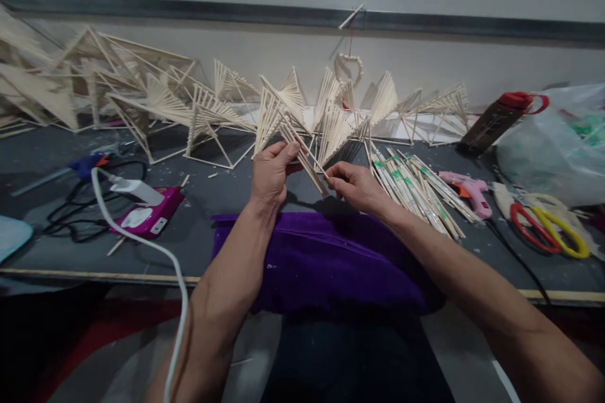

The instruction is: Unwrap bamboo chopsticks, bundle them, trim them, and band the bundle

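Note:
Several thin wooden sticks [309,170] slant between my two hands above the purple cloth. My left hand [274,173] is closed on the bundle, with its thumb lying across the sticks. At the lower end of one stick, the fingers of my right hand [352,182] are pinched together on it. Just behind my hands stand fan-shaped wooden stick structures [335,129]. Right of my right hand lies a pile of loose sticks [411,186], some in clear wrapping with green print.
On the right are a pink glue gun [467,192], scissors [551,230], a dark bottle [496,119] and a plastic bag [553,145]. On the left are a magenta power strip [151,211], a white cable [177,271] and a blue glue gun [87,164]. Purple cloth [326,258] hangs over the table's front edge.

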`<state>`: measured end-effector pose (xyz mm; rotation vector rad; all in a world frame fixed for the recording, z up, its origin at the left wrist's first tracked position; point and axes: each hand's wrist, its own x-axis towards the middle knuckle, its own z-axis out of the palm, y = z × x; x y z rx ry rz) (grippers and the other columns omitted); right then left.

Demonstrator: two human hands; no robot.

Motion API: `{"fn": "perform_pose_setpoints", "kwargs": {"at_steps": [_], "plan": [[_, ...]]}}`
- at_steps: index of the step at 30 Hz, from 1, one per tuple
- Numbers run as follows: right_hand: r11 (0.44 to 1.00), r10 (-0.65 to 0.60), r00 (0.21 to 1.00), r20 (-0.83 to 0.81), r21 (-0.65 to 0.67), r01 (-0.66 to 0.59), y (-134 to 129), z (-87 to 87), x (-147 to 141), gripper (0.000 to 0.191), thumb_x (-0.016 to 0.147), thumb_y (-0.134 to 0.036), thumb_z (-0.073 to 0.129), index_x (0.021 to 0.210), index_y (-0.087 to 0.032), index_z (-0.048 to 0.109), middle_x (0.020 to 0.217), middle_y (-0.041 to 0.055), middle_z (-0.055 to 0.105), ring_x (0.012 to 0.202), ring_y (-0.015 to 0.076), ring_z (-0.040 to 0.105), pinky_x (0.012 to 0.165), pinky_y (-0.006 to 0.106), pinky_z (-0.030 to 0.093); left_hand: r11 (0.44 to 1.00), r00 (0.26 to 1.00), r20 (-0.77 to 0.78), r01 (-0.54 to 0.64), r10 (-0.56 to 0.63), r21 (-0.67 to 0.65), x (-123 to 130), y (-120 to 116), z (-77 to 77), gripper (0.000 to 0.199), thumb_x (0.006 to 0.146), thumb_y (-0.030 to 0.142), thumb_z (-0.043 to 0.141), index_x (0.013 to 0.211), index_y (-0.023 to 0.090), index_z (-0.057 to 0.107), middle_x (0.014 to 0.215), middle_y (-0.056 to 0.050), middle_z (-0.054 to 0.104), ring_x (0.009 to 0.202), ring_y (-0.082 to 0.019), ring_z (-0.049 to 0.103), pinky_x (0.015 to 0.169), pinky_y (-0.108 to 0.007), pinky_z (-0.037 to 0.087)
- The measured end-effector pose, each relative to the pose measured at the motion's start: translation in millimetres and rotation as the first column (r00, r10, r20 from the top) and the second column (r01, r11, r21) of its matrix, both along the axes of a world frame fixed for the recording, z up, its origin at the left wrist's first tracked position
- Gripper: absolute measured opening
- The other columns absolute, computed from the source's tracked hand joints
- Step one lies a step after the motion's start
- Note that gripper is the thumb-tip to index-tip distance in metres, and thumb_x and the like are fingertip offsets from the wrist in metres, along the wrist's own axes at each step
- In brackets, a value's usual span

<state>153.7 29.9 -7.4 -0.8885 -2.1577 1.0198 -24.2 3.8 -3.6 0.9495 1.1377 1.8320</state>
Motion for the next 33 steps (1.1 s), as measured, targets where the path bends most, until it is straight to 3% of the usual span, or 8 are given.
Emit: {"fn": "perform_pose_setpoints", "kwargs": {"at_steps": [7, 10, 14, 18, 21, 24, 30, 33], "plan": [[0.999, 0.029, 0.999, 0.032, 0.024, -0.030, -1.3, -16.2, -2.0, 0.013, 0.082, -0.019, 0.051, 0.078, -0.015, 0.062, 0.067, -0.0021, 0.058, 0.063, 0.0095, 0.050, 0.062, 0.021, 0.036, 0.997, 0.998, -0.051, -0.033, 0.030, -0.064, 0.3, 2.9, -3.7, 0.036, 0.058, 0.042, 0.081, 0.081, 0.017, 0.073, 0.073, -0.002, 0.069, 0.059, -0.010, 0.060, 0.054, -0.022, 0.049], [0.983, 0.050, 0.997, -0.058, -0.172, -0.060, 1.0, -22.0, -1.4, 0.011, 0.080, -0.021, 0.054, 0.079, -0.015, 0.064, 0.062, -0.0036, 0.056, 0.056, 0.0087, 0.049, 0.055, 0.021, 0.037, 0.997, 0.996, -0.069, -0.055, 0.051, -0.061, 1.7, 4.5, -6.7, 0.034, 0.058, 0.042, 0.081, 0.080, 0.017, 0.072, 0.073, -0.002, 0.069, 0.059, -0.011, 0.060, 0.054, -0.022, 0.050], [0.849, 0.017, 0.973, -0.229, -0.511, -0.135, 7.5, -25.7, 2.9, 0.011, 0.074, -0.016, 0.060, 0.083, -0.013, 0.067, 0.061, -0.0031, 0.059, 0.051, 0.0073, 0.052, 0.050, 0.019, 0.043, 0.995, 0.993, -0.069, -0.095, 0.094, -0.019, 5.0, 6.5, -11.6, 0.030, 0.060, 0.041, 0.080, 0.077, 0.018, 0.072, 0.072, -0.001, 0.068, 0.060, -0.011, 0.059, 0.054, -0.023, 0.050], [0.744, -0.010, 0.950, -0.312, -0.637, -0.201, 12.3, -25.5, 7.5, 0.011, 0.072, -0.010, 0.063, 0.081, -0.010, 0.069, 0.064, 0.0018, 0.064, 0.055, 0.0078, 0.059, 0.051, 0.019, 0.049, 0.991, 0.987, -0.093, -0.133, 0.130, -0.026, 9.0, 7.0, -13.1, 0.029, 0.061, 0.042, 0.079, 0.077, 0.018, 0.072, 0.071, -0.001, 0.068, 0.060, -0.011, 0.059, 0.053, -0.022, 0.049], [0.707, -0.010, 0.941, -0.338, -0.668, -0.232, 13.7, -26.1, 8.7, 0.011, 0.072, -0.008, 0.064, 0.082, -0.009, 0.070, 0.066, 0.0035, 0.066, 0.056, 0.0087, 0.061, 0.051, 0.019, 0.051, 0.989, 0.985, -0.105, -0.142, 0.138, -0.030, 11.2, 6.5, -12.6, 0.030, 0.060, 0.042, 0.079, 0.077, 0.019, 0.072, 0.072, -0.001, 0.068, 0.063, -0.012, 0.060, 0.053, -0.022, 0.049], [0.711, -0.020, 0.944, -0.329, -0.669, -0.218, 13.8, -27.3, 8.2, 0.012, 0.070, -0.006, 0.062, 0.079, -0.009, 0.070, 0.062, 0.0029, 0.065, 0.053, 0.0088, 0.060, 0.050, 0.019, 0.051, 0.991, 0.985, -0.113, -0.132, 0.128, -0.023, 13.4, 5.3, -12.2, 0.030, 0.061, 0.042, 0.079, 0.078, 0.019, 0.072, 0.073, -0.001, 0.068, 0.063, -0.012, 0.061, 0.055, -0.023, 0.050], [0.795, -0.069, 0.967, -0.244, -0.600, -0.095, 11.1, -26.1, 6.3, 0.018, 0.063, -0.002, 0.055, 0.070, -0.011, 0.069, 0.053, 0.0001, 0.062, 0.045, 0.0084, 0.057, 0.046, 0.018, 0.048, 0.993, 0.981, -0.151, -0.117, 0.119, 0.019, 19.6, 2.7, -12.4, 0.028, 0.062, 0.041, 0.079, 0.078, 0.019, 0.073, 0.071, 0.000, 0.066, 0.063, -0.012, 0.059, 0.056, -0.024, 0.051], [0.806, -0.068, 0.972, -0.225, -0.587, -0.079, 9.6, -24.0, 6.8, 0.020, 0.059, -0.002, 0.052, 0.067, -0.012, 0.068, 0.049, -0.0012, 0.061, 0.043, 0.0081, 0.055, 0.044, 0.017, 0.046, 0.994, 0.983, -0.154, -0.098, 0.104, 0.044, 21.1, 2.0, -13.0, 0.027, 0.063, 0.041, 0.079, 0.078, 0.019, 0.073, 0.071, 0.000, 0.066, 0.063, -0.012, 0.059, 0.057, -0.024, 0.052]]}}
